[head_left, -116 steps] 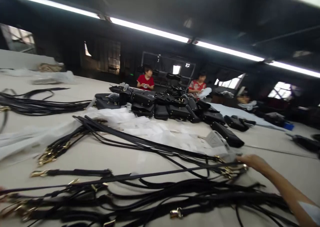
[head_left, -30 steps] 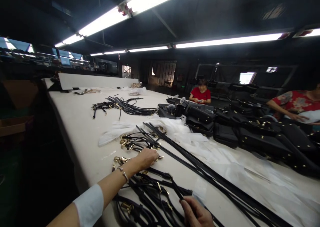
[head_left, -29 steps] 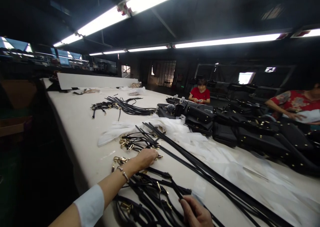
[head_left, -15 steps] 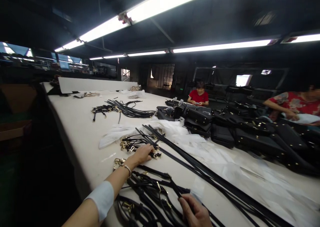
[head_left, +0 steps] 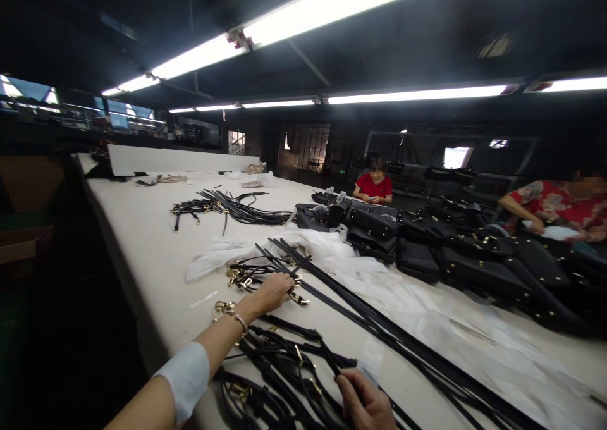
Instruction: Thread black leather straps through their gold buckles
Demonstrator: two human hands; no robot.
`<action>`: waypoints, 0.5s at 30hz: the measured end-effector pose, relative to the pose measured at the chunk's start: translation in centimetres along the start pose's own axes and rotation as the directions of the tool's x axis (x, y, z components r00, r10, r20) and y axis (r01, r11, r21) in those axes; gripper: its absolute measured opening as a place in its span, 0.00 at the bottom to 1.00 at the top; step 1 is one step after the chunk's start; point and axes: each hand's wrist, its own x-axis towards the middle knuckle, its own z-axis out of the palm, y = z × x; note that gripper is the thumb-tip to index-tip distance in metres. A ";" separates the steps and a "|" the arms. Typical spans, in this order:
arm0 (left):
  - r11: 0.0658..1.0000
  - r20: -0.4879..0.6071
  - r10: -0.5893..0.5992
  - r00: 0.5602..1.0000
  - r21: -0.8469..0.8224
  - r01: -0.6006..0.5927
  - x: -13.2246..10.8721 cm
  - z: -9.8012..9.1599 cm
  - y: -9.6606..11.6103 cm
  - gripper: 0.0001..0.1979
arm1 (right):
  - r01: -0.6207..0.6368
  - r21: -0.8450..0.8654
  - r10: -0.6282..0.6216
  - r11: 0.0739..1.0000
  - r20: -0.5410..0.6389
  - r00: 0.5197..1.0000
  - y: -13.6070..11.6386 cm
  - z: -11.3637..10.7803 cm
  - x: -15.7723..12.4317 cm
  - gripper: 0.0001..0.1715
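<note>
My left hand (head_left: 275, 291), a bracelet at its wrist, reaches over a bundle of black straps with gold buckles (head_left: 244, 275). Its fingers are curled down on a black strap, whose gold buckle (head_left: 300, 300) pokes out just past them. Nearer to me, my right hand (head_left: 366, 399) pinches another black strap (head_left: 331, 358) between thumb and fingers. That strap slants up and left over a looped heap of black straps with gold fittings (head_left: 279, 379). Long flat black straps (head_left: 360, 307) run diagonally to the right of both hands.
White wrapping sheets (head_left: 422, 310) spread over the pale table (head_left: 142, 240). Black bags (head_left: 478, 265) are piled along the right side. Another strap bundle (head_left: 246, 208) lies farther back. Two people in red tops, one person (head_left: 374, 186) and another person (head_left: 559, 205), sit across the table.
My left hand has shifted slightly, and the buckle beside its fingers sits a little lower and farther right. My right hand keeps its pinch on the strap. The view has moved slightly.
</note>
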 end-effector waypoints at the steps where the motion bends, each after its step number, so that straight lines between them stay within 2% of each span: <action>1: 0.999 -0.049 -0.010 0.999 -0.045 0.008 -0.4 -1.2 0.4 0.09 | 0.009 0.014 -0.009 1.000 0.001 1.000 -0.1 0.0 0.0 0.34; 3: 0.988 -0.155 -0.041 0.987 -0.152 0.017 -1.9 -4.6 1.1 0.07 | 0.025 0.042 -0.025 0.999 0.000 1.000 -0.3 0.0 0.0 0.33; 5: 0.965 -0.239 -0.072 0.968 -0.263 0.007 -4.2 -8.8 1.9 0.07 | 0.025 0.078 -0.024 0.997 -0.018 1.000 -0.8 -0.2 0.1 0.33; 7: 0.935 -0.285 -0.083 0.955 -0.353 -0.024 -7.6 -12.7 3.2 0.11 | -0.003 0.130 0.009 0.992 -0.049 0.999 -1.8 -0.5 0.2 0.33; 9: 0.883 -0.318 -0.096 0.943 -0.465 -0.067 -11.3 -15.3 5.0 0.14 | -0.037 0.184 0.048 0.982 -0.054 0.997 -3.4 -1.2 0.2 0.33; 10: 0.791 -0.323 -0.130 0.937 -0.604 -0.098 -13.2 -15.9 6.1 0.15 | -0.051 0.207 0.060 0.977 -0.037 0.998 -4.4 -1.8 0.0 0.32; 12: 0.564 -0.215 -0.215 0.953 -0.823 -0.059 -16.3 -15.4 8.7 0.19 | -0.073 0.242 0.064 0.967 0.044 0.997 -6.9 -3.0 -0.8 0.30; 14: 0.361 -0.051 -0.275 0.960 -0.931 0.054 -18.3 -13.1 11.3 0.23 | -0.137 0.287 0.082 0.948 0.197 0.977 -9.5 -4.5 -2.3 0.28; 15: 0.286 0.024 -0.284 0.958 -0.952 0.108 -18.9 -11.6 12.5 0.25 | -0.192 0.315 0.096 0.930 0.296 0.950 -10.7 -5.2 -3.2 0.28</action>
